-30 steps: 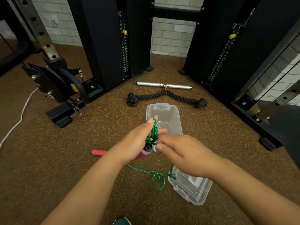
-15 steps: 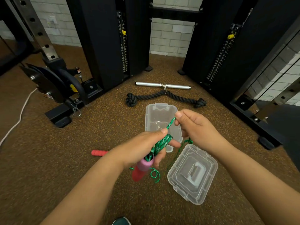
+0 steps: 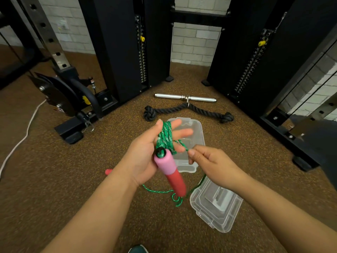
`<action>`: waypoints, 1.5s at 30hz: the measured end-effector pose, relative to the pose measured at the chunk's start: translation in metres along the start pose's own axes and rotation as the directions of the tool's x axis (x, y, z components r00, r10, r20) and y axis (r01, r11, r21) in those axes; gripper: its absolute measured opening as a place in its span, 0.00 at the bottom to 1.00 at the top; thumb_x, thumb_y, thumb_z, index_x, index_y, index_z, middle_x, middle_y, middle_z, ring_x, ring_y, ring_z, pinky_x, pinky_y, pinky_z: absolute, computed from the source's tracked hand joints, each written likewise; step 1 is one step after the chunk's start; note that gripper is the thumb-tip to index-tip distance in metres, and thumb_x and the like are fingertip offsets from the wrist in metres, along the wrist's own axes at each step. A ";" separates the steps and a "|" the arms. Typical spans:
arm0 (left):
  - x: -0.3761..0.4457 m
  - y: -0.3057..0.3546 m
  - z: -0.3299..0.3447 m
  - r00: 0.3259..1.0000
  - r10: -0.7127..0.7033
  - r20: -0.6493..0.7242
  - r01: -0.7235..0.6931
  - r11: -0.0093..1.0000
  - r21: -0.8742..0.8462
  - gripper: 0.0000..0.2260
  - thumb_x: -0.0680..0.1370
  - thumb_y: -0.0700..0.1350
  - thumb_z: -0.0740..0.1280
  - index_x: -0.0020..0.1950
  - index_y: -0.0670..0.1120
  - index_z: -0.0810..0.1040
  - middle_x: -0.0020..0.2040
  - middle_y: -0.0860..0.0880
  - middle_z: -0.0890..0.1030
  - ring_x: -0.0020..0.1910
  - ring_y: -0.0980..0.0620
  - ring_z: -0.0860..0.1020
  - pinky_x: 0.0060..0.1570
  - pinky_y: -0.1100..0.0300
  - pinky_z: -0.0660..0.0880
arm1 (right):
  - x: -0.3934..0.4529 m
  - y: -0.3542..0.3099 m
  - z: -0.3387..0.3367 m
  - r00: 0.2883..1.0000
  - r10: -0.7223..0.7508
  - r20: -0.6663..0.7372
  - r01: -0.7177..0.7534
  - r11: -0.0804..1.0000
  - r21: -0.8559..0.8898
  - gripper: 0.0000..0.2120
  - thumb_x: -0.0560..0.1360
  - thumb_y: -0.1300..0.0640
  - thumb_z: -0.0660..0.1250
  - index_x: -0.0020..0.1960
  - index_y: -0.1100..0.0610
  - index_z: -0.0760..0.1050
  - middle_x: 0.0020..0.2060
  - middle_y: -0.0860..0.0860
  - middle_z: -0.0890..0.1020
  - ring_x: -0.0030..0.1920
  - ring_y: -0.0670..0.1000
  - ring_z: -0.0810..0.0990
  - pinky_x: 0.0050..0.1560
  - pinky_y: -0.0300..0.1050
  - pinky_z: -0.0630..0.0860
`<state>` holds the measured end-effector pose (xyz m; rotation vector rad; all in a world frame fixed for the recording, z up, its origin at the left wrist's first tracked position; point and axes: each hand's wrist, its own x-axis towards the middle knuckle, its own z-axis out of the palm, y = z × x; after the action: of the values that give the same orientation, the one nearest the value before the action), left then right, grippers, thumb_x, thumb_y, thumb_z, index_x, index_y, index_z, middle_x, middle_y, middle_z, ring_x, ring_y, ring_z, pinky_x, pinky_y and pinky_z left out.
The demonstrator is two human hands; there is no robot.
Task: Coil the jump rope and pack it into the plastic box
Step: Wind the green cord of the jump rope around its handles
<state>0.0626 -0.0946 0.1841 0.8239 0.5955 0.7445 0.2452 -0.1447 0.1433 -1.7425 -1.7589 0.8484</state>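
Winding is still under way, so I take the open plastic box [image 3: 193, 132] on the floor as my landmark and work from its left side across.

Well to the left of the box, the second handle [image 3: 108, 171] lies on the floor, only its red tip showing past my forearm. My guess is that as I draw in more cord it will drag and could snag, jerking the coil.

Just in front of the box, partly over it, my left hand [image 3: 145, 157] has its fingers spread with the green jump rope [image 3: 165, 138] looped several times around them, and the pink-and-red handle [image 3: 170, 172] pinned against the palm. Splayed fingers hold the loops loosely; if they relax, I expect the turns to slip off and the coil to collapse.

Below that hand, nearer me than the box, slack cord [image 3: 164, 191] lies in a small tangle on the floor. That could knot when pulled tight.

At the box's near right corner, my right hand [image 3: 209, 161] pinches the free strand between thumb and fingertips, other fingers curled. Pulling too hard could cinch the loops.

Further right and nearer me, the lid [image 3: 217, 205] lies beside the trailing cord, which might catch on it.
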 end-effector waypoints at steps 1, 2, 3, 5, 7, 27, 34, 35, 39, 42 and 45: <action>0.000 0.000 0.000 1.000 -0.005 -0.006 0.005 1.000 -0.016 0.21 0.82 0.53 0.50 0.63 0.42 0.75 0.51 0.44 0.86 0.34 0.52 0.81 0.40 0.62 0.79 | -0.002 -0.002 0.002 1.000 -0.013 0.025 0.014 0.997 -0.072 0.14 0.79 0.45 0.58 0.39 0.48 0.75 0.25 0.44 0.73 0.29 0.42 0.71 0.35 0.45 0.69; 0.000 0.000 0.000 1.000 -0.014 -0.013 0.014 1.000 -0.024 0.22 0.82 0.53 0.49 0.66 0.43 0.73 0.55 0.44 0.84 0.37 0.51 0.83 0.43 0.62 0.80 | -0.004 -0.006 0.004 0.998 -0.028 0.056 0.036 0.991 -0.130 0.14 0.79 0.45 0.57 0.40 0.47 0.75 0.27 0.43 0.76 0.31 0.42 0.73 0.37 0.45 0.71; 0.000 -0.001 0.000 1.000 -0.024 -0.020 0.024 0.999 -0.024 0.23 0.82 0.54 0.48 0.68 0.43 0.71 0.58 0.45 0.83 0.41 0.51 0.84 0.45 0.61 0.80 | -0.006 -0.009 0.006 0.995 -0.052 0.088 0.067 0.982 -0.178 0.13 0.79 0.45 0.56 0.42 0.47 0.75 0.29 0.43 0.77 0.33 0.43 0.75 0.39 0.45 0.73; -0.001 -0.002 0.001 0.999 -0.037 -0.039 0.038 0.999 0.003 0.25 0.82 0.56 0.46 0.72 0.45 0.67 0.61 0.47 0.82 0.48 0.51 0.84 0.48 0.59 0.77 | -0.009 -0.016 0.009 0.983 -0.111 0.145 0.145 0.957 -0.250 0.13 0.80 0.46 0.56 0.46 0.51 0.76 0.32 0.44 0.76 0.37 0.48 0.76 0.41 0.48 0.73; -0.001 -0.003 0.002 0.997 -0.043 -0.058 0.048 0.996 0.076 0.25 0.82 0.57 0.44 0.73 0.47 0.64 0.63 0.48 0.81 0.52 0.52 0.83 0.48 0.62 0.76 | -0.011 -0.021 0.010 0.968 -0.171 0.185 0.220 0.930 -0.294 0.13 0.80 0.47 0.56 0.47 0.52 0.76 0.36 0.44 0.76 0.39 0.48 0.76 0.42 0.48 0.72; -0.005 -0.012 -0.001 0.960 -0.244 0.135 0.125 0.809 0.575 0.17 0.76 0.57 0.60 0.41 0.47 0.80 0.22 0.52 0.67 0.22 0.54 0.70 0.48 0.51 0.70 | 0.003 -0.025 -0.021 0.996 0.092 0.022 -0.089 0.848 0.523 0.16 0.79 0.50 0.58 0.35 0.55 0.71 0.24 0.43 0.64 0.26 0.44 0.64 0.35 0.41 0.70; -0.002 -0.008 -0.009 0.978 -0.161 0.130 0.093 0.904 0.418 0.16 0.78 0.54 0.60 0.34 0.49 0.72 0.20 0.53 0.66 0.22 0.53 0.69 0.46 0.53 0.68 | 0.004 -0.015 -0.017 1.000 0.026 -0.010 -0.018 0.883 0.469 0.12 0.81 0.55 0.57 0.45 0.55 0.78 0.31 0.48 0.69 0.33 0.44 0.70 0.42 0.40 0.72; -0.002 -0.007 -0.009 0.980 -0.152 0.132 0.086 0.909 0.408 0.15 0.77 0.55 0.60 0.33 0.49 0.72 0.20 0.53 0.66 0.22 0.53 0.69 0.46 0.54 0.70 | 0.004 -0.014 -0.016 1.000 0.007 0.004 -0.008 0.891 0.454 0.12 0.81 0.56 0.57 0.47 0.54 0.78 0.32 0.49 0.70 0.33 0.43 0.70 0.41 0.37 0.72; -0.002 -0.005 -0.005 0.993 -0.088 0.080 0.062 0.957 0.284 0.17 0.78 0.56 0.60 0.33 0.48 0.71 0.20 0.53 0.65 0.22 0.53 0.68 0.47 0.57 0.73 | 0.004 -0.010 -0.011 1.000 0.022 0.010 -0.025 0.913 0.407 0.13 0.80 0.54 0.58 0.41 0.53 0.78 0.29 0.49 0.68 0.31 0.45 0.69 0.36 0.40 0.70; -0.001 -0.002 -0.002 1.000 0.015 0.008 -0.016 0.990 0.140 0.15 0.77 0.55 0.58 0.38 0.46 0.75 0.21 0.51 0.67 0.23 0.53 0.68 0.45 0.56 0.70 | 0.002 -0.001 0.000 0.996 0.090 0.022 -0.093 0.956 0.279 0.18 0.79 0.47 0.57 0.35 0.52 0.76 0.25 0.48 0.68 0.27 0.47 0.66 0.33 0.45 0.66; -0.001 0.004 -0.006 0.997 0.069 -0.025 -0.067 0.996 0.065 0.22 0.80 0.55 0.53 0.54 0.42 0.79 0.30 0.48 0.80 0.26 0.54 0.72 0.40 0.59 0.71 | -0.003 0.001 0.005 0.986 0.107 0.128 -0.102 0.994 -0.047 0.18 0.80 0.46 0.56 0.38 0.51 0.76 0.25 0.45 0.70 0.26 0.45 0.67 0.33 0.44 0.66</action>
<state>0.0562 -0.0906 0.1845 0.8977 0.6210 0.8036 0.2422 -0.1480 0.1392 -1.8570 -1.7917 0.9977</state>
